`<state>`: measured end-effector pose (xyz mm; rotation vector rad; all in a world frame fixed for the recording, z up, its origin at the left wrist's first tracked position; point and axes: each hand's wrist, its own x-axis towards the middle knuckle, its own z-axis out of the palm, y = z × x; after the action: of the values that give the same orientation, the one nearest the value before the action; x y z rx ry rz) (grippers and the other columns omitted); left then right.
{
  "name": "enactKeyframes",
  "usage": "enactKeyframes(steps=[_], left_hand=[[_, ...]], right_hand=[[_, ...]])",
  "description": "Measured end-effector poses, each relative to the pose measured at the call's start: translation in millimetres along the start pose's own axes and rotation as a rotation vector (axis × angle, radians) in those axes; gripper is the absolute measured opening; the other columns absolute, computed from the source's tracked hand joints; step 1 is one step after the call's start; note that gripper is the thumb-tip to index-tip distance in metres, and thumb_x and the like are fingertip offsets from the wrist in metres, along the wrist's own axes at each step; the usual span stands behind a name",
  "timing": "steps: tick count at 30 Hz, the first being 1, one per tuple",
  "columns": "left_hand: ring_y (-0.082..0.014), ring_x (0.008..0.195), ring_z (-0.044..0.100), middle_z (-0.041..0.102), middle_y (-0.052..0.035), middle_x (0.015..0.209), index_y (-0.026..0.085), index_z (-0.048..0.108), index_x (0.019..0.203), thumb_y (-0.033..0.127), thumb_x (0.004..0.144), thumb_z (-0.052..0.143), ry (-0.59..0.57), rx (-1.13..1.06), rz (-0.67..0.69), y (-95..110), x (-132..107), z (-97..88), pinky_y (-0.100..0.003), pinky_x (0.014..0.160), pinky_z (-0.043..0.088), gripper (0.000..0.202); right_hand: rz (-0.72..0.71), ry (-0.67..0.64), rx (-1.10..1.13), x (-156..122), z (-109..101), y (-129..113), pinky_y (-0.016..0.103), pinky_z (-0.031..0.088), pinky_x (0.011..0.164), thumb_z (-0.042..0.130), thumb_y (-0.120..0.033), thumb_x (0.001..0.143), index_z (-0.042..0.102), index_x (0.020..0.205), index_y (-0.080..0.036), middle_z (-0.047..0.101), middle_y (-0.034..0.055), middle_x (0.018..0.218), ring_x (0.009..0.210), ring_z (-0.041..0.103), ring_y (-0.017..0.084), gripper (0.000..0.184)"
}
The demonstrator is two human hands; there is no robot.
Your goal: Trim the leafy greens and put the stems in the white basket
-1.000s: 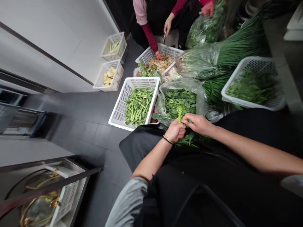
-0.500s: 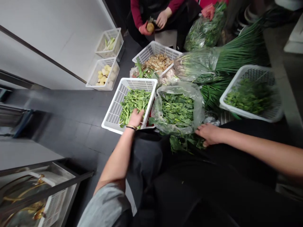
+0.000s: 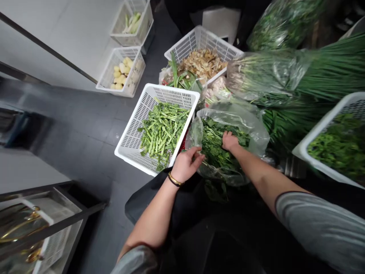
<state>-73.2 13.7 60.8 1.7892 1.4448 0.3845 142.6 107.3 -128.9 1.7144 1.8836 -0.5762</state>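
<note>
My left hand [image 3: 186, 164] is at the near-left edge of a clear plastic bag [image 3: 258, 133], thumb and fingers apart, with nothing visible held between them. Leafy green vegetables [image 3: 213, 146] fill the bag. Inside it, the fingers of my right hand [image 3: 230, 141] are curled down around some of the greens, their tips hidden among the leaves. Just left of the bag, a white slotted basket [image 3: 129, 142] contains trimmed green stems [image 3: 162, 131]. A few dark leaves [image 3: 215, 190] lie below the bag, against my dark apron.
Behind stands a basket [image 3: 182, 47] of brown peelings [image 3: 203, 62]. Bagged scallions [image 3: 265, 74] lie at the back right, above another basket [image 3: 302, 150] of greens. Peeled potatoes [image 3: 121, 74] sit in a basket by the wall. A metal rack [image 3: 85, 217] stands at lower left.
My left hand has left the stems in the basket and moved right to the bag's edge. My right hand has moved from beside the bag into its greens. The view has tilted down.
</note>
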Motion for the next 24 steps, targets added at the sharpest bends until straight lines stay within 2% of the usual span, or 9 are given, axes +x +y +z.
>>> enactKeyframes(steps=[3,6,10,13,15,17,20,22,24], left_hand=[[-0.0144,0.066,0.06,0.067,-0.0051,0.082,0.017,0.058,0.111,0.038,0.087,0.049,-0.02,0.003,-0.021,-4.0,4.6,-10.9,-0.025,0.065,0.044,0.033],[-0.0147,0.065,0.06,0.068,-0.0052,0.083,0.017,0.059,0.109,0.038,0.086,0.049,-0.084,0.003,0.009,-3.4,4.8,-11.9,-0.025,0.064,0.044,0.033],[-0.0144,0.064,0.06,0.067,-0.0037,0.079,0.018,0.059,0.109,0.039,0.087,0.049,-0.057,0.016,0.039,-4.5,1.4,-9.1,-0.025,0.064,0.043,0.032],[-0.0152,0.066,0.06,0.067,-0.0032,0.076,0.018,0.06,0.106,0.037,0.086,0.05,-0.028,0.078,0.044,-6.6,-0.5,-4.2,-0.025,0.067,0.044,0.029],[-0.0163,0.068,0.061,0.067,-0.0036,0.075,0.018,0.061,0.105,0.036,0.085,0.05,-0.022,0.127,0.034,-6.5,-1.3,2.2,-0.027,0.069,0.045,0.029],[-0.018,0.075,0.062,0.068,-0.0059,0.082,0.017,0.06,0.108,0.035,0.085,0.051,0.002,0.161,0.034,-4.9,-1.9,10.1,-0.029,0.075,0.046,0.031],[-0.0237,0.105,0.058,0.063,-0.0144,0.114,0.014,0.052,0.122,0.034,0.079,0.059,0.078,0.2,0.136,-1.1,0.3,20.5,-0.036,0.092,0.043,0.048],[-0.0293,0.127,0.042,0.049,-0.0193,0.134,0.012,0.043,0.133,0.035,0.068,0.071,0.09,0.22,0.238,0.2,7.1,25.4,-0.042,0.104,0.033,0.074],[-0.0338,0.136,0.027,0.037,-0.0214,0.143,0.011,0.035,0.138,0.034,0.053,0.081,0.067,0.205,0.276,-0.9,19.2,29.1,-0.048,0.109,0.024,0.1]], right_hand=[[-0.074,-0.054,-0.018,11.4,-6.0,2.1,0.036,0.045,0.085,0.06,-0.026,0.075,0.038,0.131,0.006,0.047,0.0356,0.123,0.11,0.055,0.033,0.068],[-0.156,-0.08,-0.049,11.3,-28.4,8.7,0.037,0.046,0.083,0.06,-0.025,0.073,0.052,0.121,-0.004,0.059,0.0263,0.114,0.105,0.058,0.031,0.053],[-0.171,-0.025,-0.105,-21.5,-51.1,26.2,0.038,0.047,0.081,0.058,-0.025,0.073,0.054,0.12,-0.008,0.062,0.024,0.11,0.102,0.06,0.032,0.05],[-0.164,0.021,-0.138,-54.9,-52.4,38.5,0.04,0.047,0.076,0.055,-0.026,0.075,0.053,0.121,-0.008,0.063,0.024,0.109,0.098,0.062,0.032,0.049],[-0.189,0.03,-0.161,-71.2,-51.7,41.6,0.04,0.047,0.076,0.056,-0.022,0.073,0.057,0.115,-0.009,0.065,0.0226,0.104,0.095,0.063,0.033,0.044],[-0.242,0.051,-0.183,-81.8,-56.1,40.3,0.041,0.045,0.078,0.058,-0.018,0.071,0.06,0.11,-0.009,0.066,0.0218,0.1,0.096,0.062,0.033,0.04],[-0.35,0.119,-0.2,-94.6,-77.2,34.1,0.04,0.043,0.081,0.058,-0.019,0.072,0.058,0.115,-0.011,0.066,0.0205,0.104,0.101,0.059,0.033,0.044],[-0.421,0.154,-0.202,-106.6,-99.6,29.0,0.036,0.043,0.078,0.06,-0.021,0.07,0.058,0.115,-0.014,0.067,0.0175,0.103,0.098,0.06,0.031,0.046],[-0.504,0.172,-0.198,-122.1,-124.8,22.5,0.033,0.043,0.072,0.063,-0.021,0.066,0.06,0.114,-0.017,0.068,0.0135,0.097,0.089,0.062,0.028,0.048]])
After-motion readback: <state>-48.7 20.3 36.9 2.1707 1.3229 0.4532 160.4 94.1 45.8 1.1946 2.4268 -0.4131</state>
